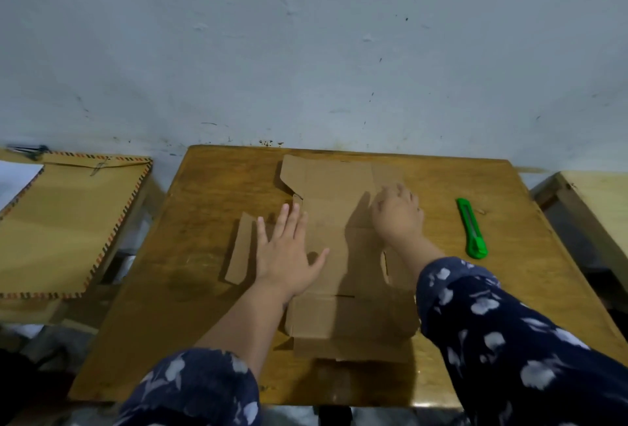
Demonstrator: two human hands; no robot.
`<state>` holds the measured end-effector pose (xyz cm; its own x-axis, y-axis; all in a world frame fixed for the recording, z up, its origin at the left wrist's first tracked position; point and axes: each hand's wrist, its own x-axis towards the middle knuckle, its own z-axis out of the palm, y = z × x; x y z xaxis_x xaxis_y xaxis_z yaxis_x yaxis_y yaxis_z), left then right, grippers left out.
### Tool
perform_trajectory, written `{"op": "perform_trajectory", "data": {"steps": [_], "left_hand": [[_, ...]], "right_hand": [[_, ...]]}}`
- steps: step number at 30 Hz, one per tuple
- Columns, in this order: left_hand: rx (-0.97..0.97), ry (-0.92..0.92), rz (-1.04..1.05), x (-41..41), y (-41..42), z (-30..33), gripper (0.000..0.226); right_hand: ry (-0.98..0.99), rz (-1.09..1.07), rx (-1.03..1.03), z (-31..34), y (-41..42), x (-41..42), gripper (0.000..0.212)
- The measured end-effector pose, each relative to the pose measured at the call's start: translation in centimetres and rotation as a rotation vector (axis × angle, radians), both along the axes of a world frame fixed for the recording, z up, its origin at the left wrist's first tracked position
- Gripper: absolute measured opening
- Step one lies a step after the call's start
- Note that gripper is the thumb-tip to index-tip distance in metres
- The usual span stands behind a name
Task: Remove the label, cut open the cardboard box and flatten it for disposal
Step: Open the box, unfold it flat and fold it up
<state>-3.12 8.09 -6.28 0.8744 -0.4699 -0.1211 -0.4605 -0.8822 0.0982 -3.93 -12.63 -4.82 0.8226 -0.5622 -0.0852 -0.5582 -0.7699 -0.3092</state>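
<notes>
The brown cardboard box (pixel 334 221) lies unfolded and flat in the middle of the wooden table (pixel 204 208), flaps spread toward the wall and toward me. My left hand (pixel 289 252) rests palm down on its left part, fingers spread. My right hand (pixel 396 213) presses on the right part, fingers bent downward and slightly blurred. A green utility knife (pixel 471 228) lies on the table to the right of the cardboard, apart from both hands. I see no label.
A brown envelope with a striped border (pixel 68 221) lies on a surface to the left of the table. Another pale table (pixel 591 198) stands at the right. A grey wall (pixel 306 52) runs behind the table's far edge.
</notes>
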Motion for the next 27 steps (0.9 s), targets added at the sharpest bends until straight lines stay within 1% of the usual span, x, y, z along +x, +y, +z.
{"op": "perform_trajectory", "data": {"steps": [2,5,8,10,14,21,24,27], "left_hand": [[0.028,0.03,0.007,0.2,0.4,-0.9,0.09],[0.068,0.066,0.001,0.5,1.5,-1.8,0.097],[0.107,0.061,-0.004,0.7,2.5,-2.8,0.107],[0.099,0.08,-0.006,0.7,3.0,-3.5,0.11],[0.071,0.092,0.018,0.9,2.9,-4.0,0.106],[0.073,0.089,0.079,2.4,1.8,-4.0,0.106],[0.072,0.09,0.09,2.5,1.4,-3.9,0.103],[0.094,0.079,0.082,2.3,1.4,-3.6,0.101]], "right_hand": [[-0.02,-0.083,0.118,-0.2,-1.8,1.7,0.048],[-0.106,-0.194,0.305,-0.8,-4.0,4.0,0.047],[-0.188,-0.249,0.419,-1.2,-5.3,5.4,0.045],[-0.246,-0.293,0.467,-1.4,-5.8,6.0,0.042],[-0.348,-0.32,0.52,-1.2,-6.2,6.6,0.039],[-0.518,-0.376,0.708,0.6,-6.7,6.6,0.043],[-0.547,-0.387,0.727,1.1,-6.4,6.0,0.043],[-0.566,-0.372,0.694,1.5,-5.8,4.7,0.044]]}}
